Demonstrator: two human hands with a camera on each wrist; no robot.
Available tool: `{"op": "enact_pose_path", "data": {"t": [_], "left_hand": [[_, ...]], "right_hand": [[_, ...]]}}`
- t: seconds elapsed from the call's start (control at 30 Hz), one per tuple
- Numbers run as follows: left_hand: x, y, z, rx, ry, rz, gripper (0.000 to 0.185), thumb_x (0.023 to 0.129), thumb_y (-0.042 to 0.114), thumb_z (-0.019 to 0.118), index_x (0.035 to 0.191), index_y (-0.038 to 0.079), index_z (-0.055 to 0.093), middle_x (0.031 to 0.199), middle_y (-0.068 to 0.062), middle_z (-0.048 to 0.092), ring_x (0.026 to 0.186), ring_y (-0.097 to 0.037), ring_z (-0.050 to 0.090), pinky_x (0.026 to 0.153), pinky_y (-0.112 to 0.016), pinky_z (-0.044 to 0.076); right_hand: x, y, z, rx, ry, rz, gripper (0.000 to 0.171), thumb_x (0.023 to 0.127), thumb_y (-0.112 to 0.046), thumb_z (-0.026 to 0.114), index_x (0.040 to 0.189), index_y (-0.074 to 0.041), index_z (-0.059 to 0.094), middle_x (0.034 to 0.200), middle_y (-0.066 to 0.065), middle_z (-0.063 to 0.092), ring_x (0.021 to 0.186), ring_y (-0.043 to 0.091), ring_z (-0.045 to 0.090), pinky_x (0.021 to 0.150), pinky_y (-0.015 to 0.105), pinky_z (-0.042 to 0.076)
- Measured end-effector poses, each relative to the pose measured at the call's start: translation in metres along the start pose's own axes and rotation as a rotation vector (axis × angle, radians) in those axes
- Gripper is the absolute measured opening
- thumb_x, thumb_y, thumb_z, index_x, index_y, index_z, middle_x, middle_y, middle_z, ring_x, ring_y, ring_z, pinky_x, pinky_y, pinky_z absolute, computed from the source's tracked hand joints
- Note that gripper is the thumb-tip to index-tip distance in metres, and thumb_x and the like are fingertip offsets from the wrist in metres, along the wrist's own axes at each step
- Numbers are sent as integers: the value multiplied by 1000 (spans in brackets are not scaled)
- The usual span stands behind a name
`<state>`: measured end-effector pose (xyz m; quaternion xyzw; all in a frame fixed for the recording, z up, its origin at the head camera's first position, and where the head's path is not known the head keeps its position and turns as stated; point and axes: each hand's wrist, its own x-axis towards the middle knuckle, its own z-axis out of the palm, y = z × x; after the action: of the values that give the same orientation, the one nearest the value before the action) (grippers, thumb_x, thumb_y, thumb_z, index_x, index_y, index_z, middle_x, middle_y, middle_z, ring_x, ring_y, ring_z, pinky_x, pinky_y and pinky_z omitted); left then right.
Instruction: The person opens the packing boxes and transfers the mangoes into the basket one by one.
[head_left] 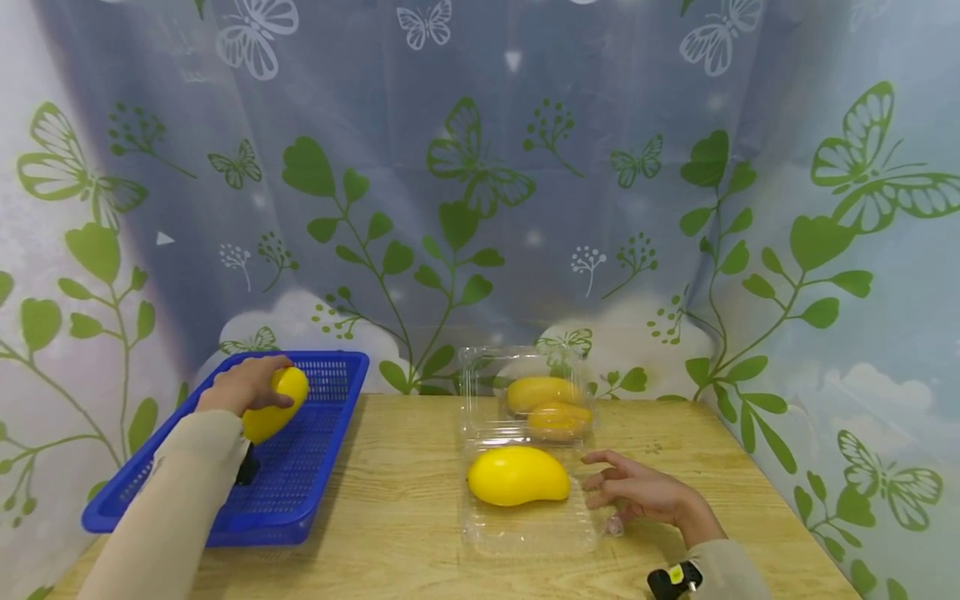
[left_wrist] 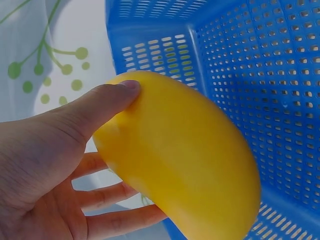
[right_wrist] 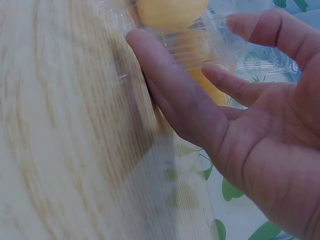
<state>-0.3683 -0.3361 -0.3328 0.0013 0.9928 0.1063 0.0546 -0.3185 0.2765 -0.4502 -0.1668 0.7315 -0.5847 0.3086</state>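
Observation:
My left hand [head_left: 243,385] grips a yellow mango [head_left: 276,406] above the far end of a blue perforated basket [head_left: 330,417]; in the left wrist view the thumb and fingers curl round the mango [left_wrist: 185,160] over the basket [left_wrist: 250,65]. A clear plastic clamshell box [head_left: 525,533] lies open on the wooden table [head_left: 405,517], with one yellow mango [head_left: 517,476] in its near half. Its raised lid [head_left: 480,375] shows mango shapes behind the plastic. My right hand [head_left: 637,492] rests open beside the box's right edge, fingers [right_wrist: 170,85] touching the plastic [right_wrist: 210,45].
A curtain with green leaf and butterfly prints [head_left: 480,208] hangs close behind and to both sides of the table. The basket sits at the table's left, the box in the middle. A black wrist strap [head_left: 673,578] shows at the lower right.

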Motion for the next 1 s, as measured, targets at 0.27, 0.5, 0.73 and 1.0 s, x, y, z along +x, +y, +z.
{"op": "enact_pose_path", "data": {"t": [0.27, 0.5, 0.73, 1.0], "left_hand": [[2, -12, 5, -34, -16, -24, 81, 93, 37, 76, 156, 4, 37, 152, -39, 38, 129, -66, 40, 101, -81, 36], [3, -16, 11, -53, -38, -51, 81, 92, 34, 77, 155, 2, 37, 153, -40, 36, 130, -66, 39, 102, -81, 35], [3, -16, 15, -70, -34, -70, 78, 92, 30, 77, 154, 2, 39, 153, -39, 37, 131, -65, 39, 101, -79, 37], [9, -24, 21, -49, -29, -88, 77, 92, 27, 77, 153, -1, 39, 153, -39, 38, 133, -64, 38, 105, -78, 34]], "right_hand": [[-1, -2, 2, 0, -4, -10, 70, 105, -18, 56, 159, 1, 16, 147, 34, 43, 114, 23, 65, 75, 31, 62], [0, 0, 1, -8, 2, 1, 70, 105, -18, 56, 159, 0, 16, 145, 31, 46, 113, 22, 65, 75, 29, 61], [1, 1, 0, -15, 24, 14, 71, 103, -17, 58, 158, 0, 17, 144, 28, 48, 113, 23, 65, 75, 30, 61], [0, 0, 0, -7, 16, 11, 70, 104, -17, 56, 158, 1, 16, 141, 27, 50, 113, 23, 65, 74, 30, 61]]}}
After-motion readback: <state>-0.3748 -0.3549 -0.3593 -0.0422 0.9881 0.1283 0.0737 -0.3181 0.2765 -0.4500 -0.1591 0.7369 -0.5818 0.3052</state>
